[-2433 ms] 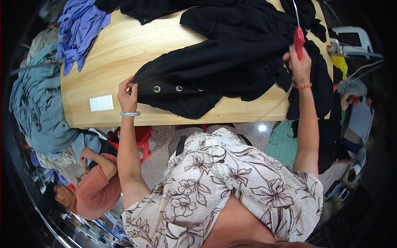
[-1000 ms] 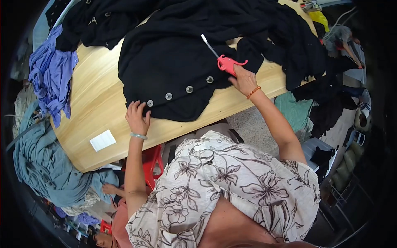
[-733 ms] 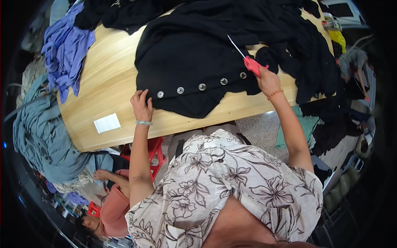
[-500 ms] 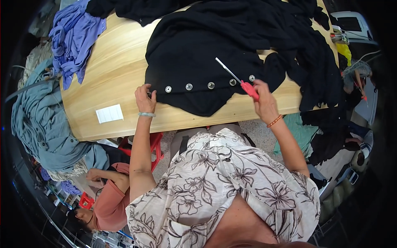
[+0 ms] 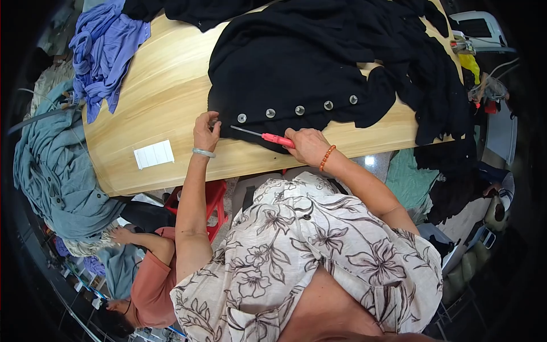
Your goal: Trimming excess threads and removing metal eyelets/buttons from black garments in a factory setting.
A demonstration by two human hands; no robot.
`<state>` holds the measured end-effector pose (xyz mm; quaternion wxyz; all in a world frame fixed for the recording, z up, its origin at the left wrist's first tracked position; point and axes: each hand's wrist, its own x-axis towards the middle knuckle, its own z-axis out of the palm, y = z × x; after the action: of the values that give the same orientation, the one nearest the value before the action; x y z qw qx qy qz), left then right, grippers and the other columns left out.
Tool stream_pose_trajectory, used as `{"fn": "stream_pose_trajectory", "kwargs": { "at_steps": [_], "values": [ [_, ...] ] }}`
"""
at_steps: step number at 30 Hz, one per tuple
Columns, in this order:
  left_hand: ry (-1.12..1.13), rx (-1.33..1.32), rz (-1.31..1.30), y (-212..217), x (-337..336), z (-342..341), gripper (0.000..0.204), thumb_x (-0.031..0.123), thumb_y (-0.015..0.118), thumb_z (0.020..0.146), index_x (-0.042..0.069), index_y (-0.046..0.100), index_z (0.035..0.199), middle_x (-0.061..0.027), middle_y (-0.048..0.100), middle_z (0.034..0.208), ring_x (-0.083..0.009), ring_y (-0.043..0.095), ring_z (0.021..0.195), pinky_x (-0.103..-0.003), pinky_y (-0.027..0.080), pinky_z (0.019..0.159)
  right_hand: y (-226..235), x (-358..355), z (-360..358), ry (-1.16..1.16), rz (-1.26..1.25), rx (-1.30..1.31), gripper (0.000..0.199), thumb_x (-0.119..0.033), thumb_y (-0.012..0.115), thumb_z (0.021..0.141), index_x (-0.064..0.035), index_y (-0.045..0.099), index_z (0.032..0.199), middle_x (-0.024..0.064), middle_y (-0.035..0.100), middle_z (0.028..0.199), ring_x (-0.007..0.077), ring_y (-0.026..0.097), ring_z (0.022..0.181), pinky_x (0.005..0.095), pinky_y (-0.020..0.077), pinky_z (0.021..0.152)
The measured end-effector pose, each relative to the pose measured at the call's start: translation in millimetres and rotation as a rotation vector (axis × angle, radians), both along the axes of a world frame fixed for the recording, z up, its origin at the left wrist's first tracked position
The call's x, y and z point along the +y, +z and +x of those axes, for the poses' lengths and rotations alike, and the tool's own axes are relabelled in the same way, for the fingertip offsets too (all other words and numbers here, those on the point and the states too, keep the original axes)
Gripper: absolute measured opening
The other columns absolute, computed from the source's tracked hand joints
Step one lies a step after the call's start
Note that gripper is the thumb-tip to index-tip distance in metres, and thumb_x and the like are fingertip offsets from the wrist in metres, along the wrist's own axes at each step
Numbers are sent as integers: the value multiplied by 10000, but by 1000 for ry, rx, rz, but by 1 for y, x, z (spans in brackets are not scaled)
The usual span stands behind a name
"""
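A black knit garment [image 5: 273, 68] lies spread over the wooden table, with several round, shiny buttons [image 5: 299, 110] in a row near its front edge. My left hand [image 5: 205, 132] is closed at the garment's left edge, in line with the row; a small round thing shows between the fingertips, partly hidden. In my right hand [image 5: 308, 147] is a red-handled tool [image 5: 277, 139] with a long, thin metal shaft. The shaft points left over the black cloth, its tip a short way from my left fingers.
A small white paper [image 5: 154, 154] lies on the wooden table [image 5: 137, 114]. Purple cloth [image 5: 105, 51] hangs over the far left corner, beside a grey-green garment heap [image 5: 51, 165]. A red stool [image 5: 211, 208] stands below the near edge. A co-worker [image 5: 151, 285] sits at lower left.
My right hand has brought the red-handled tool left and nearer to me, swinging its shaft from upward to leftward. In view, the garment and my left hand sit slightly further right.
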<state>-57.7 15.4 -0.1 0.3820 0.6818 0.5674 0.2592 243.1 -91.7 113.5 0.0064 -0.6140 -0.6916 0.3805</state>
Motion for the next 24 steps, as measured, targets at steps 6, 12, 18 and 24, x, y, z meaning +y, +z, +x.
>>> {"fn": "stream_pose_trajectory", "kwargs": {
  "at_steps": [6, 12, 18, 24],
  "values": [
    [-335, 200, 464, 36, -14, 47, 419, 188, 775, 755, 73, 615, 1125, -100, 616, 1119, -299, 561, 1030, -407, 431, 870, 10, -22, 28, -123, 54, 101, 213, -147, 635, 850, -67, 588, 1042, 166, 672, 771, 384, 660, 801, 468, 506, 754],
    [-289, 153, 47, 20, -5, 74, 307, 22, 746, 738, 81, 590, 995, -107, 547, 951, -305, 588, 773, -391, 488, 663, 12, -32, 41, -81, -50, -84, 173, -184, 590, 872, -63, 580, 995, 179, 665, 748, 385, 659, 763, 484, 509, 721],
    [-388, 286, 216, 27, 1, 90, 370, 135, 788, 720, 85, 601, 1036, -110, 564, 989, -319, 558, 952, -391, 463, 804, 14, -44, 60, -208, -22, 59, 139, -120, 560, 863, -58, 585, 985, 212, 658, 810, 387, 651, 834, 475, 503, 760],
    [-562, 57, 140, 17, -2, 139, 296, 36, 746, 726, 34, 578, 969, -151, 548, 951, -361, 583, 854, -421, 489, 726, 16, -63, 87, -244, -25, -117, 157, -130, 546, 847, -64, 600, 979, 209, 666, 783, 394, 664, 796, 494, 510, 731]
  ]
}}
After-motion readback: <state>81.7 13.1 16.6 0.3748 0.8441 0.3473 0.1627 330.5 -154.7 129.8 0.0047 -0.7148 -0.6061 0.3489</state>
